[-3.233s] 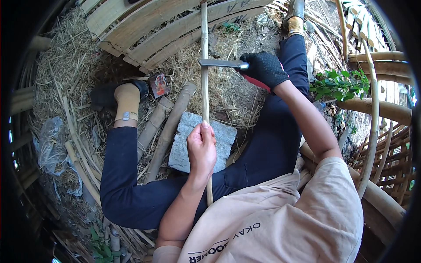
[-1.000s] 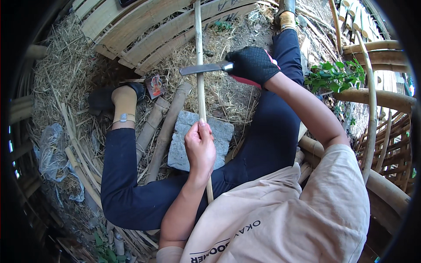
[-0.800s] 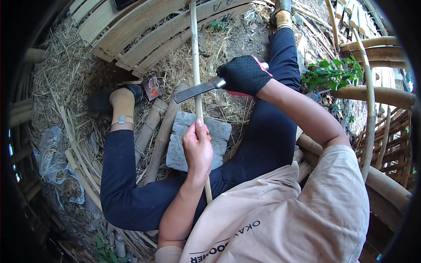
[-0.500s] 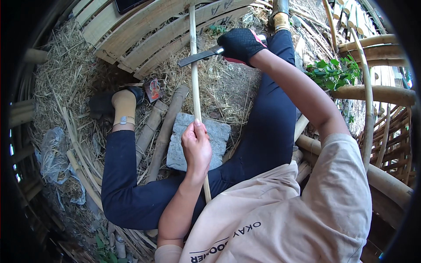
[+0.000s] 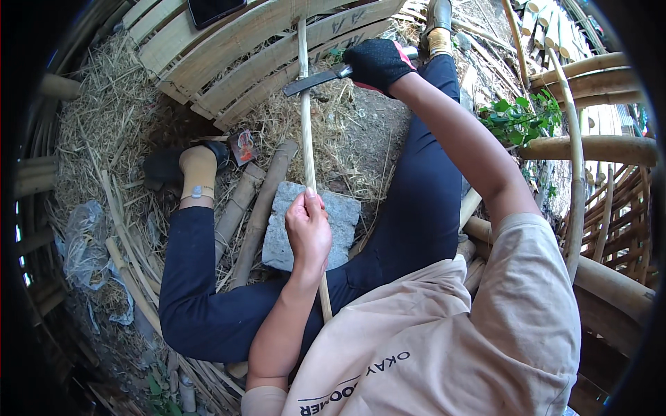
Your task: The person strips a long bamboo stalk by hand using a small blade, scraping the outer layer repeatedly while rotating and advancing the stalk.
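Observation:
A long pale wooden strip [image 5: 306, 135], likely bamboo, runs from my waist out to the slatted wooden crate. My bare left hand [image 5: 309, 225] is closed round it, thumb on top, above a grey stone block [image 5: 279, 236]. In a black and red glove, my right hand [image 5: 378, 67] grips the handle of a knife [image 5: 312, 82]. The flat, broad blade crosses the strip near its far part and appears to touch it. My gloved fingers hide most of the handle.
Beyond the strip stands the slatted crate [image 5: 229, 62] with a dark phone [image 5: 211, 10] on top. Bamboo poles [image 5: 263, 201] lie left of the stone. Straw [image 5: 104, 118] covers the ground, with a crumpled plastic bag [image 5: 87, 243] at left. Bamboo rails [image 5: 590, 149] and a leafy plant [image 5: 524, 118] are at right.
My right hand and the knife have shifted very slightly outward along the strip, toward the crate. My left hand keeps its grip. The whole view has moved a little.

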A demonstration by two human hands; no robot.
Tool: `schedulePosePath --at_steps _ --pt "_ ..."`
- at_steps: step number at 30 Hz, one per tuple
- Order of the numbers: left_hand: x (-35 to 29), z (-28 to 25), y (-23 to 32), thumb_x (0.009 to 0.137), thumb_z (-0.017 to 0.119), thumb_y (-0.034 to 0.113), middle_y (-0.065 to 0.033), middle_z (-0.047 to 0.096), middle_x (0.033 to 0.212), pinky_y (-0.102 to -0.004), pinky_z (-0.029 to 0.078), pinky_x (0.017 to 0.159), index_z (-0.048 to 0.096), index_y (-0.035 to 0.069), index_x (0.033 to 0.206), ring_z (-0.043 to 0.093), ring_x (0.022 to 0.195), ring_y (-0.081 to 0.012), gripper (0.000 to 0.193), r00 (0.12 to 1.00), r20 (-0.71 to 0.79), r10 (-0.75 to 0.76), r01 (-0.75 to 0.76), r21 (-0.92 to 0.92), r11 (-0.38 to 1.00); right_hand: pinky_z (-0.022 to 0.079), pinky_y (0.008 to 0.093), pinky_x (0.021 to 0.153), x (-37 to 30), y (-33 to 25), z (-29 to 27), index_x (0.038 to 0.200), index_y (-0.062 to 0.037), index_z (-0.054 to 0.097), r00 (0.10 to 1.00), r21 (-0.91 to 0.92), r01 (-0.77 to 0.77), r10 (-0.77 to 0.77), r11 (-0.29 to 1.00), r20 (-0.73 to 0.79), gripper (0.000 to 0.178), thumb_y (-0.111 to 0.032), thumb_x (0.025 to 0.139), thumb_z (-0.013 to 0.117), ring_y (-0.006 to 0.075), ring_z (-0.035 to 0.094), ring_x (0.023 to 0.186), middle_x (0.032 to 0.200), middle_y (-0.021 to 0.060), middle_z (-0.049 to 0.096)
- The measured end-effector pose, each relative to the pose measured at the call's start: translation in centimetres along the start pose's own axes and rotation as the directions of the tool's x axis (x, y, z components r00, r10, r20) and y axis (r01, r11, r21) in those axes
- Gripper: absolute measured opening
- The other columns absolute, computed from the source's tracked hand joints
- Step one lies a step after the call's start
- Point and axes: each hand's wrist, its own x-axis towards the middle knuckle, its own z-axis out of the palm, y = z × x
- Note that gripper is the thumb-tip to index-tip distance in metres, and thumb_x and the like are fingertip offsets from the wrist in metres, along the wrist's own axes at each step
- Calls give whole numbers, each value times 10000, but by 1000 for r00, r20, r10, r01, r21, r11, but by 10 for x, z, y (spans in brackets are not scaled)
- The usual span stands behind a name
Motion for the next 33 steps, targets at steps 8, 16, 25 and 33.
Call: schedulePosePath --at_steps 8,16,25,33 --pt "2 -3 5 1113 405 293 75 358 569 -246 216 415 496 100 789 288 457 -23 388 1000 -9 2 -2 16 1000 574 462 723 9 2 9 969 -184 775 999 -3 -43 43 999 -34 218 -220 799 644 334 731 813 834 137 734" --pt "3 -10 -3 1114 401 326 91 345 563 -224 215 363 486 120 825 284 421 -11 365 995 -34 -94 91 -68 993 576 466 709 -9 -32 -6 920 -159 751 992 83 -13 3 996 123 202 -273 807 631 338 731 794 831 148 731" --pt "2 -10 -5 1112 404 341 97 340 561 -215 219 358 476 124 833 275 412 -8 360 996 54 -71 76 -83 994 550 465 634 -57 -52 -8 875 -147 719 969 174 206 -226 963 102 132 -240 786 693 346 705 687 706 131 690" --pt "2 -7 0 1111 410 347 97 347 574 -211 219 364 478 128 839 279 425 -8 356 991 68 -114 121 -102 987 562 460 683 -13 -13 -10 930 -151 739 999 34 -30 31 999 -12 171 -257 817 668 343 717 752 765 149 706"
